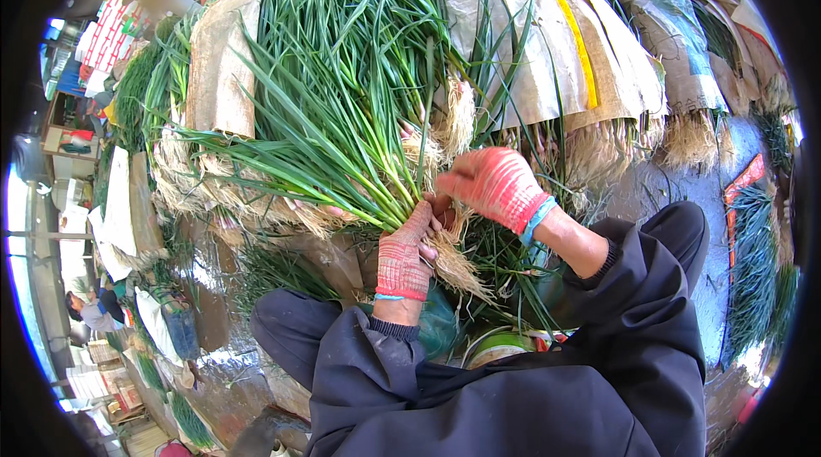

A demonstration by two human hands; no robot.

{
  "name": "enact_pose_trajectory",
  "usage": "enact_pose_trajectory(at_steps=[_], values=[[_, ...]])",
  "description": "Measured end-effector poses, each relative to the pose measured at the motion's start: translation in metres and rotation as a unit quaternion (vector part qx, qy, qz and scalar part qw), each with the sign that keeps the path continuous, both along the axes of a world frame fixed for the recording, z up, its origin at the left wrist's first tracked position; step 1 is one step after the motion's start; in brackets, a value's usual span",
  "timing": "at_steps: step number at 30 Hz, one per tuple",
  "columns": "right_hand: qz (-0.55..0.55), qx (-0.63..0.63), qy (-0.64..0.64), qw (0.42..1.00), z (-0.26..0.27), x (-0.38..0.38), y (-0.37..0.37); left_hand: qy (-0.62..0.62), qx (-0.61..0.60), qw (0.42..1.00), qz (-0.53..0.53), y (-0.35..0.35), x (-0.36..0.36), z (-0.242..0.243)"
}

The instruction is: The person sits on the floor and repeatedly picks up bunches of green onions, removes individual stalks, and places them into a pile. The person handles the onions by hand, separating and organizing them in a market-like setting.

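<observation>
My left hand, in a red-and-white knit glove, grips a bunch of green garlic near its pinkish bulbs. The long leaves fan out up and to the left, and the pale roots hang below toward my lap. Just right of the bunch's base is my right hand, gloved alike with a blue band at the wrist. Its fingers are bent and slightly blurred; whether they hold a stalk is unclear. Beyond both hands lies a large heap of green garlic, with roots facing me.
Woven sacks cover more plants at the upper right. A folded sack lies on the heap's left. Loose leaves and a green tub are between my knees. Another person is far left. Bundles lie right on wet floor.
</observation>
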State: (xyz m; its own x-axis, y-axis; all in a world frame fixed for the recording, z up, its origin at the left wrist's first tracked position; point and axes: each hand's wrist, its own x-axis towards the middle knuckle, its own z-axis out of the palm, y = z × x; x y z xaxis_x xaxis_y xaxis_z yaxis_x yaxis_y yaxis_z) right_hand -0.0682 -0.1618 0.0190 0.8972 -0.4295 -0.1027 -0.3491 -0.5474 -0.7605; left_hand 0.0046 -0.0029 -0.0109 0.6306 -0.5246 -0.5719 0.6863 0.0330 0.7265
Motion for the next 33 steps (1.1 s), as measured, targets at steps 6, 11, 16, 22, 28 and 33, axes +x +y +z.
enact_pose_trajectory(at_steps=[6,11,16,22,28,33], values=[[0.04,0.056,-0.143,0.987,0.007,0.011,-0.012,0.067,-0.126,0.989,-0.042,0.0,0.001,0.005],[0.128,0.021,-0.058,0.99,-0.003,0.019,-0.016,0.059,-0.147,0.985,-0.065,0.005,0.002,0.012],[0.058,-0.255,0.144,0.954,-0.015,0.017,-0.031,0.069,-0.29,0.95,-0.094,0.009,-0.003,0.02],[0.084,0.215,-0.072,0.97,-0.014,-0.013,-0.032,-0.019,-0.336,0.936,-0.104,0.007,0.003,0.027],[0.244,0.307,-0.011,0.92,0.01,-0.057,0.028,-0.043,-0.271,0.962,-0.01,0.012,0.021,0.013],[0.471,0.373,0.091,0.794,0.035,-0.095,0.018,-0.019,-0.206,0.973,0.103,0.012,0.038,0.004]])
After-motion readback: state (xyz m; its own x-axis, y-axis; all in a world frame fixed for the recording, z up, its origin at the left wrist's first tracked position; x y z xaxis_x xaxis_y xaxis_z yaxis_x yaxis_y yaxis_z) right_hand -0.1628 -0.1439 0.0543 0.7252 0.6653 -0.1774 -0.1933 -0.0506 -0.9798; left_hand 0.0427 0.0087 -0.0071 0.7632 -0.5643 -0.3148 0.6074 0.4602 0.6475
